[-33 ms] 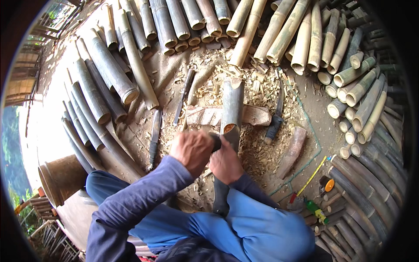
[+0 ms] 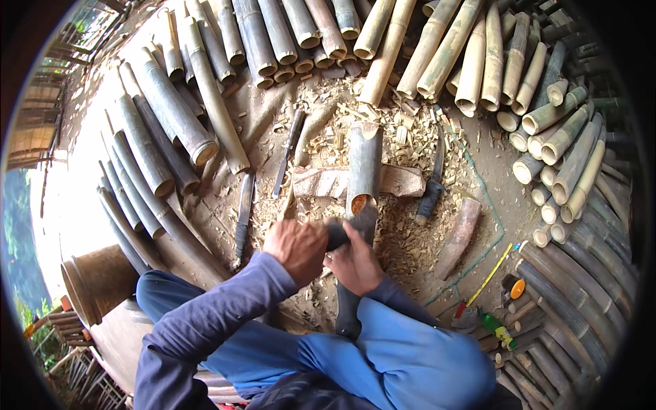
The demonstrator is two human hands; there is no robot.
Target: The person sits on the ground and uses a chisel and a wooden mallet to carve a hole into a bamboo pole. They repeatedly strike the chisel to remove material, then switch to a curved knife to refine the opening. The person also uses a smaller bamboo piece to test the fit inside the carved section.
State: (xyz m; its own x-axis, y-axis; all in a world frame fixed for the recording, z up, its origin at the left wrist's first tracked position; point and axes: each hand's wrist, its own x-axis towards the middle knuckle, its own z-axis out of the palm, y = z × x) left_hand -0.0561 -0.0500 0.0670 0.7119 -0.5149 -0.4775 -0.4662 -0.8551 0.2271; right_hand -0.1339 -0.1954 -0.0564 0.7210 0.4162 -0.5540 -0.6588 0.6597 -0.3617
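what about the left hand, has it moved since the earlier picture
Yes: the left hand has shifted down the picture, away from the wooden block, which lies in the same place.

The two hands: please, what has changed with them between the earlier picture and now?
The left hand and right hand moved slightly toward the person's body; the dark handle in the left moved with them. Nothing was visibly let go. The bamboo tube and the wooden block under it stayed in place.
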